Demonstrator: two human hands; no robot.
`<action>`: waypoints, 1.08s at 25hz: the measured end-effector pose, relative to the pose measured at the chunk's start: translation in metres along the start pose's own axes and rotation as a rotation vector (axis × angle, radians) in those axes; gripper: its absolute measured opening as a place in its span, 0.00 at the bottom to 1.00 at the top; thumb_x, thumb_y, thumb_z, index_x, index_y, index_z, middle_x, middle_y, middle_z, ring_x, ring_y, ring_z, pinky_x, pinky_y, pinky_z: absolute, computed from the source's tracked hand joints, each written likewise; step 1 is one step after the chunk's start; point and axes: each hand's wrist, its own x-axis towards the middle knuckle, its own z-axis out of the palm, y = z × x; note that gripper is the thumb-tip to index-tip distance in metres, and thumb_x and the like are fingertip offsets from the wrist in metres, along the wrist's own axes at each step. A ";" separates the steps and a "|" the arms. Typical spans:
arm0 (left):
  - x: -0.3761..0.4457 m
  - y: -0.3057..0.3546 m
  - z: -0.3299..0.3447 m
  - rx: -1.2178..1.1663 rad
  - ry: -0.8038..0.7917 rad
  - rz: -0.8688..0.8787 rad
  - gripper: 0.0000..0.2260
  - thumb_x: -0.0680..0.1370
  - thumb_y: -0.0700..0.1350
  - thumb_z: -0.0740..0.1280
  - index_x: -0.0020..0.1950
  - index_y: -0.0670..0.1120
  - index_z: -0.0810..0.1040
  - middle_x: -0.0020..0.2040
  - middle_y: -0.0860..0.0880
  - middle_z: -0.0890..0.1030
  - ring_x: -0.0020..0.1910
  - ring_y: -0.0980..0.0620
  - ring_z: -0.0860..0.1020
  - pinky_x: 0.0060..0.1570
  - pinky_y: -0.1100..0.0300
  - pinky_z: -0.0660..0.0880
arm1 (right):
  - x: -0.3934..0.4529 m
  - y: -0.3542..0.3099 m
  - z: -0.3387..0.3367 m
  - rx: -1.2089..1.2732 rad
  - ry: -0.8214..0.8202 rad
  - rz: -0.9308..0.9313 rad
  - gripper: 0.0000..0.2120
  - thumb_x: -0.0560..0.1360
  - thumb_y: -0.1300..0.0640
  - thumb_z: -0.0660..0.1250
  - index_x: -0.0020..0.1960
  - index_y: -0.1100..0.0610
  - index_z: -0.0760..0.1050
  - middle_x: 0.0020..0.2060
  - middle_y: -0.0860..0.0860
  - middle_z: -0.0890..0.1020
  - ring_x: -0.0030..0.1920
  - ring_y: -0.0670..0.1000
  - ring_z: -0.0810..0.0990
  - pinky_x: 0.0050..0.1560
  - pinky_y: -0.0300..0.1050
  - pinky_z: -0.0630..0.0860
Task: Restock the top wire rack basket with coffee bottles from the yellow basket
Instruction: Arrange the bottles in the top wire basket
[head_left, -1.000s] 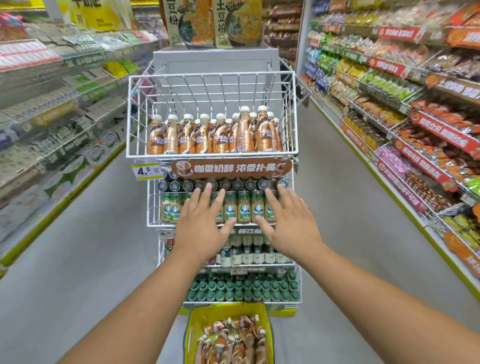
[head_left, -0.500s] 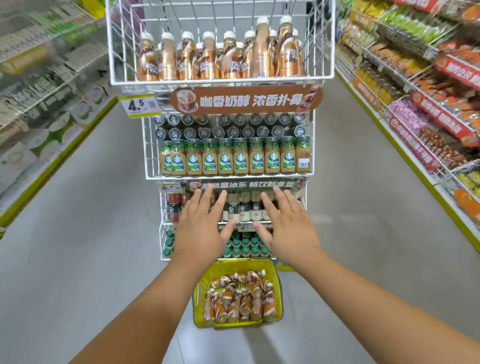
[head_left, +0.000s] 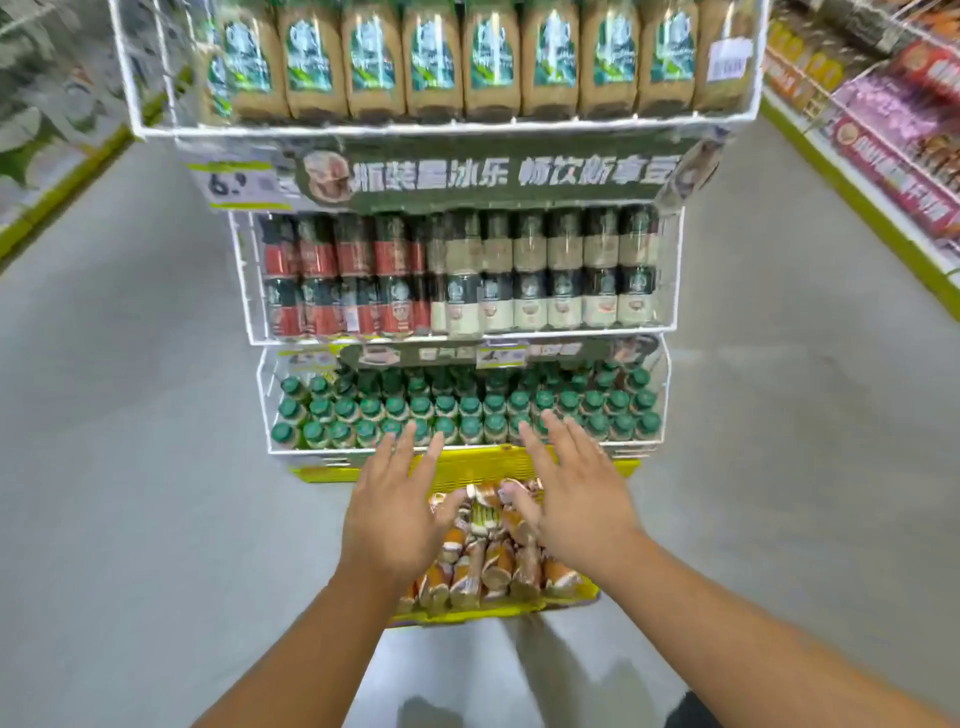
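The wire rack (head_left: 457, 332) fills the aisle ahead, its visible tiers packed with green-label bottles, dark cans and green-capped bottles; the top basket to be restocked is out of view above, so its free space cannot be judged from here. At its foot on the floor (head_left: 130, 415) sits the yellow basket (head_left: 467, 465), touching the base of the lowest tier and heaped with coffee bottles (head_left: 485, 558) lying on their sides, crossed over one another.

The likeliest trouble comes from that jumble: pulling one bottle from under its neighbours could drag others along or roll them over the low rim onto the floor. Taking several at once risks a slippery bottle dropping during the long lift to the top. The basket sits low, so a hurried reach could also knock the green caps just behind it.

The left hand (head_left: 392, 512) and right hand (head_left: 576, 499) hover spread and released, grasping nothing. The bottles lie directly beneath and between the two palms, close under the fingers (head_left: 537, 452), whether touched yet I cannot tell
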 end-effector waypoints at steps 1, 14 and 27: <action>0.001 -0.007 0.030 -0.020 -0.012 -0.012 0.35 0.76 0.70 0.48 0.81 0.56 0.62 0.82 0.47 0.60 0.80 0.43 0.59 0.74 0.45 0.63 | 0.009 0.005 0.030 -0.004 -0.009 0.002 0.43 0.75 0.30 0.37 0.84 0.50 0.53 0.83 0.56 0.56 0.82 0.60 0.56 0.79 0.60 0.59; 0.006 -0.044 0.300 -0.152 -0.189 -0.090 0.32 0.77 0.64 0.67 0.79 0.55 0.66 0.80 0.47 0.64 0.77 0.43 0.63 0.69 0.46 0.72 | 0.064 0.075 0.282 -0.023 -0.189 0.131 0.38 0.82 0.32 0.49 0.85 0.49 0.45 0.81 0.56 0.58 0.80 0.59 0.57 0.75 0.55 0.66; 0.011 -0.034 0.364 -0.228 -0.507 -0.221 0.27 0.78 0.61 0.66 0.72 0.48 0.71 0.61 0.44 0.81 0.60 0.41 0.79 0.56 0.50 0.76 | 0.068 0.077 0.330 -0.012 -0.248 0.421 0.27 0.80 0.40 0.65 0.70 0.58 0.71 0.65 0.57 0.72 0.66 0.57 0.74 0.62 0.50 0.74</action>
